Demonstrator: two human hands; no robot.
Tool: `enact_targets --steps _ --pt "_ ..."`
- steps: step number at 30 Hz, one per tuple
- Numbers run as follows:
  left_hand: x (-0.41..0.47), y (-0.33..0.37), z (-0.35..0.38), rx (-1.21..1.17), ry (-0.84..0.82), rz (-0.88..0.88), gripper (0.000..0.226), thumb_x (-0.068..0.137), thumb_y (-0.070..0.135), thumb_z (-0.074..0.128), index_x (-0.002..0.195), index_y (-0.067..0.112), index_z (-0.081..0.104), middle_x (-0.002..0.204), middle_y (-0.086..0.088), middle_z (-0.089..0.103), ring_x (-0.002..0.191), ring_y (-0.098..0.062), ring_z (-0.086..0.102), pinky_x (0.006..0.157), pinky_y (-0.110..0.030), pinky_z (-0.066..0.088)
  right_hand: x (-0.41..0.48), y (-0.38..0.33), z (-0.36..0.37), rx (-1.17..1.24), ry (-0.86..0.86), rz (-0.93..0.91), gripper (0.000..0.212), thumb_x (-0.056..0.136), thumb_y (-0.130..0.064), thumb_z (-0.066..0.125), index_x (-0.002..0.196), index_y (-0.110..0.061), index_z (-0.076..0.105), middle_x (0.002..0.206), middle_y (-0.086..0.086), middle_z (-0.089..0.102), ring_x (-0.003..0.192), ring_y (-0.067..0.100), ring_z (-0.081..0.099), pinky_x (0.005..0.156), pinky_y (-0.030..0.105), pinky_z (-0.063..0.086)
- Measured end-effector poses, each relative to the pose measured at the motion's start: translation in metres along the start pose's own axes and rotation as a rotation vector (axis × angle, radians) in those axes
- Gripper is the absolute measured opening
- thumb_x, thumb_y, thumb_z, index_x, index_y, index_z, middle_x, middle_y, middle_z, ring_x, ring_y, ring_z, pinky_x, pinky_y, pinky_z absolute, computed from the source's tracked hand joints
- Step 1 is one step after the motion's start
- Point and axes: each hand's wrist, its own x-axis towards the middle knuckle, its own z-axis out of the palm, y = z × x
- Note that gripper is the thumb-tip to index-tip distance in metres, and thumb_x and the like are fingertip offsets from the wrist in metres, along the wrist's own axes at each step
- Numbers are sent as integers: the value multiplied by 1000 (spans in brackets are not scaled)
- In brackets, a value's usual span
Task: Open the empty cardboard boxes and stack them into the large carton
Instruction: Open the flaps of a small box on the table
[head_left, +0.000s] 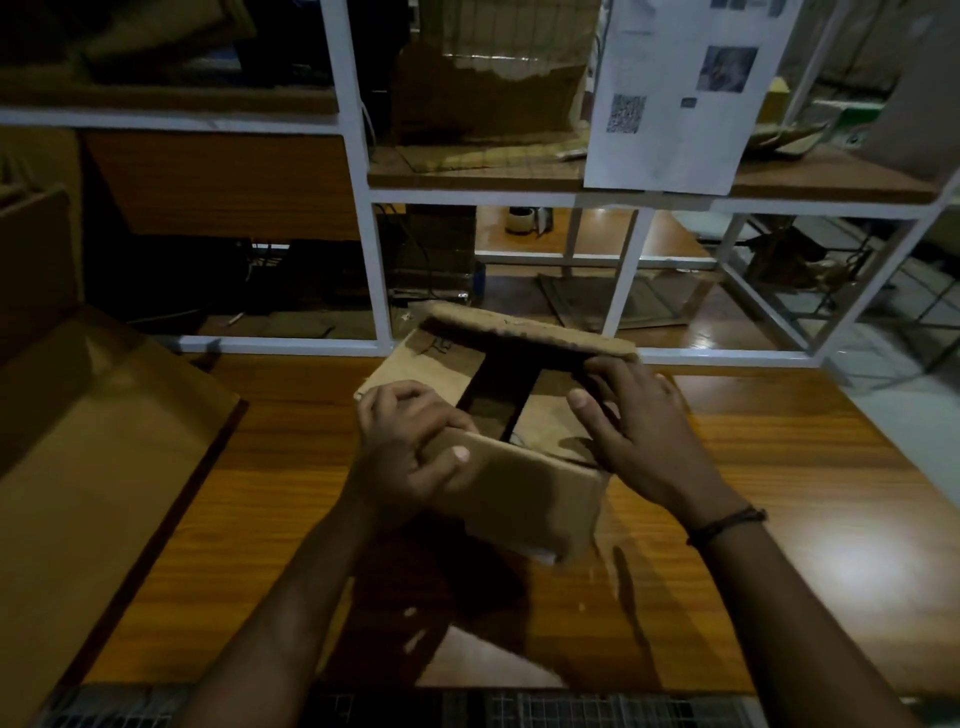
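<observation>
Plainly, the work is at its opening stage. One small cardboard box (530, 499) is held off the wooden table (779, 493) between both hands, its top partly undone. The far flap (524, 332) stands up beyond the fingers, and the two side flaps lie nearly flat with a dark gap between them.

The left hand (410, 447) grips the box's near-left corner, with its fingers curled over the edge and its thumb pressed on the near panel. The right hand (639, 431) lies spread on the right side flap, fingers fairly straight, pressing rather than clasping. Whether its fingertips hook under the far flap is hard to tell in this dim light.

The large carton (78, 467) sits well to the left of the left hand, with its wide flap folded out. Its inside is out of view, so I cannot say whether any boxes are stacked there. By my judgement this box has yet to be fully opened and placed, so most of the task remains.

As for writing, there is a dark scrawl (436, 345) on the left side flap, just beyond the left knuckles — unreadable. A paper sheet (675, 104) hangs on the white shelving beyond both hands and bears a QR code (626, 113) and a small picture — its print is too blurred to read. No brand shows.
</observation>
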Motion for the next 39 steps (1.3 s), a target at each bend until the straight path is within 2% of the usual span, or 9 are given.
enact_targets --steps 4,8,13,19,24,26,29,34,39 --pt "6 -31 -30 -223 50 -76 22 77 42 49 79 37 71 113 13 60 133 -20 39 111 -46 20 4 8 -4 -1 65 44 68 96 -70 36 153 -32 36 168 -3 23 153 22 24 118 56 20" --pt "7 -47 -43 -306 116 -123 30 76 13 48 65 28 71 122 10 55 129 -10 41 112 -51 25 5 12 1 -4 23 110 64 99 -69 32 146 -28 50 156 -1 45 135 24 49 106 59 43" --pt "7 -16 -41 -87 135 -510 28 106 32 42 105 36 70 156 2 24 145 -20 19 104 -41 28 -8 -4 17 70 -113 155 55 104 -65 20 133 -34 54 101 -4 72 80 7 67 63 34 57" --pt "-10 71 -19 37 -102 -685 67 94 72 45 154 44 30 171 2 -10 152 -36 24 108 -54 45 -20 -26 30 -33 -109 96 57 109 -51 21 162 -31 18 76 0 67 66 13 65 57 37 57" --pt "2 45 -18 290 -83 -461 66 92 79 38 149 45 38 171 0 2 144 -35 37 103 -50 49 -21 -27 26 -15 -39 6 63 103 -64 15 118 -26 63 67 -6 61 55 7 57 47 33 48" --pt "16 17 -33 266 -151 -387 54 95 72 47 139 42 56 171 2 10 141 -32 41 102 -47 48 -22 -22 23 -26 -44 -48 57 103 -61 21 108 -28 67 82 -12 67 66 2 57 55 27 46" --pt "37 -17 -58 224 -250 -305 40 92 66 58 118 40 74 172 4 13 142 -28 44 99 -42 45 -12 -7 16 -50 -167 -71 53 99 -50 43 148 -31 45 149 -4 46 126 12 50 99 38 52" --pt "53 -43 -69 138 -288 -123 50 89 70 47 121 41 73 168 8 28 145 -22 42 103 -51 46 18 0 9 -286 -271 -258 74 92 -65 46 159 -42 25 169 -16 10 155 13 -11 122 45 -1" --pt "50 -20 -49 222 -153 -28 51 96 63 35 130 39 66 161 7 42 152 -20 28 124 -53 18 22 -4 34 -351 -40 -325 57 92 -71 48 131 -30 57 140 -1 56 137 21 44 122 46 22"
